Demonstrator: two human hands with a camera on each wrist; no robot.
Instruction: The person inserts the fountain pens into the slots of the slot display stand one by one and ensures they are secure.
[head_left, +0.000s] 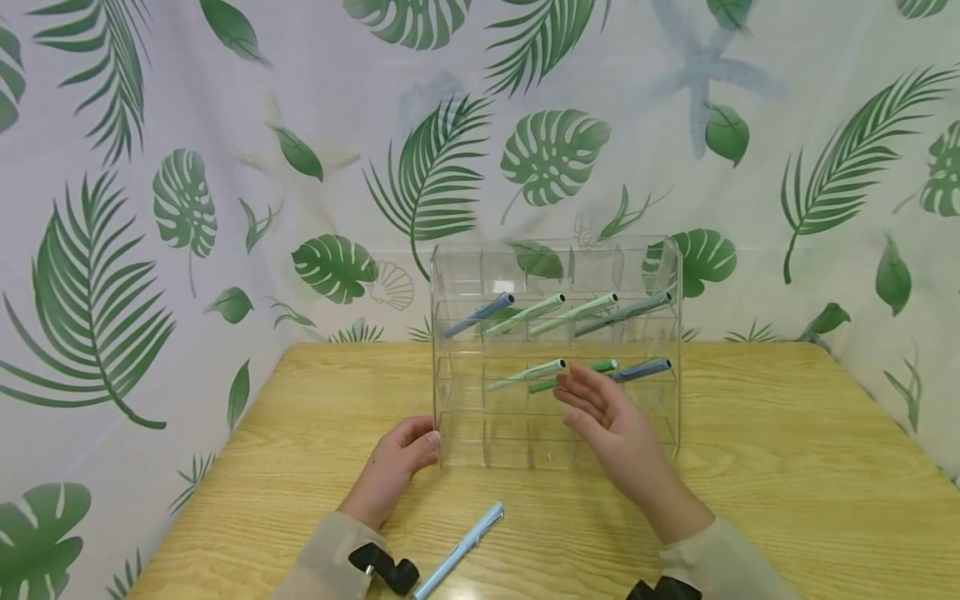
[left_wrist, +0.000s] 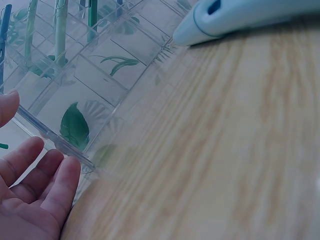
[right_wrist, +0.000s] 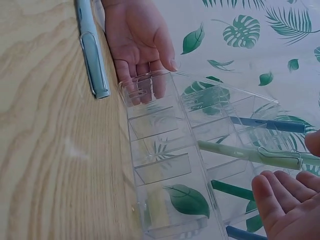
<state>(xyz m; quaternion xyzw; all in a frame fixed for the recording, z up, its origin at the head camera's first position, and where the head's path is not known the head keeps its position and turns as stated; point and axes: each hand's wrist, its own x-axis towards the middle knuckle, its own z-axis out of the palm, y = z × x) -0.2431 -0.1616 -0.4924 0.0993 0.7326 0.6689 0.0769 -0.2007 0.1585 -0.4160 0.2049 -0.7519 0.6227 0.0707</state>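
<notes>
A clear acrylic pen rack [head_left: 506, 433] stands upright on the table, holding pens slanted in two of its rows. My left hand [head_left: 395, 467] holds its left edge, thumb in front and fingers behind the clear side. In front of the lower pens hovers my right hand [head_left: 618, 433], fingers loosely extended and thumb apart. A light green pen [right_wrist: 280, 159] has its capped end between that thumb and fingers without a visible pinch. Beside it are a green pen [head_left: 543, 385] and a blue pen [head_left: 643, 369], partly covered by the right hand in the head view.
A light blue pen [head_left: 461, 550] lies on the wooden table [head_left: 787, 467] in front of the rack. Higher in the rack sit a blue pen [head_left: 476, 317], pale green pens [head_left: 577, 315] and a dark teal pen [head_left: 626, 314]. Behind hangs a leaf-patterned curtain [head_left: 315, 200].
</notes>
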